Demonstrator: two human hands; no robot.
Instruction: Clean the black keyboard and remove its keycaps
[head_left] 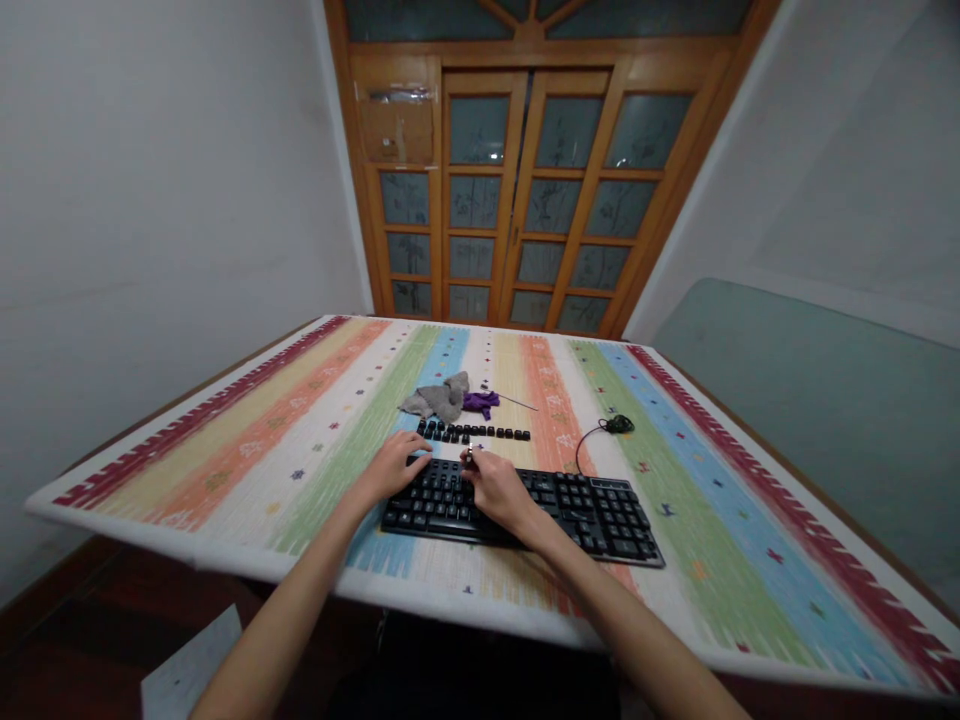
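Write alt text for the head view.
A person's right hand pinches something small at a black keyboard, the left hand at its far left corner. Beyond lie loose black keycaps in rows, with gray cloth and purple cloth behind them, on a striped tablecloth.

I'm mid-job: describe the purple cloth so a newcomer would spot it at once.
Start at the striped tablecloth and find the black keyboard. Beyond it lie loose keycaps, then a crumpled gray cloth. The purple cloth is just to its right, set apart by its smaller size and deep purple colour.
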